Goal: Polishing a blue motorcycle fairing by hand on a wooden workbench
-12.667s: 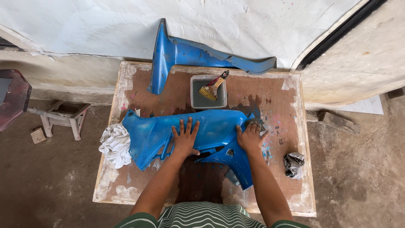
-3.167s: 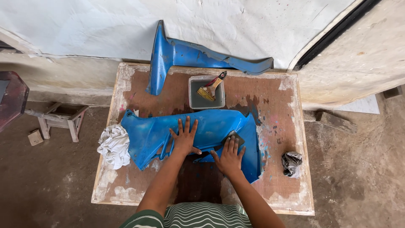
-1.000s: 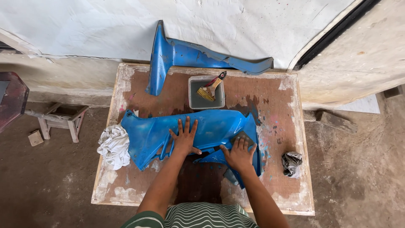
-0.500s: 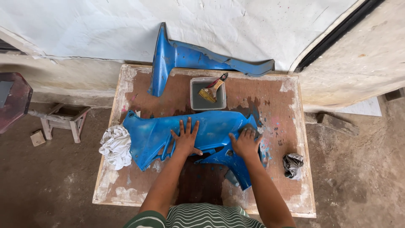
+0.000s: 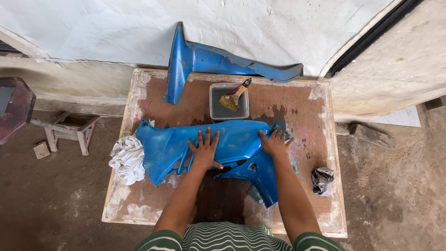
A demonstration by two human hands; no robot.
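A large blue plastic body panel (image 5: 162, 146) lies across the middle of the wooden table (image 5: 320, 139). My left hand (image 5: 204, 149) rests flat on its centre with fingers spread. Over at the panel's right end, my right hand (image 5: 275, 143) presses down on a small grey pad; little of it shows under the fingers. A second blue panel (image 5: 204, 58) leans against the white sheet at the back. A grey tub (image 5: 228, 111) with a paintbrush (image 5: 234, 95) in it stands just beyond the hands.
A white crumpled rag (image 5: 126, 159) hangs at the table's left edge. A dark rag (image 5: 321, 179) lies near the right edge. A small wooden stool (image 5: 69, 129) and a dark red seat (image 5: 14, 107) stand on the dirt floor to the left.
My right hand has slid from the panel's lower middle up and out to its right end. My left hand has stayed flat on the panel's centre.
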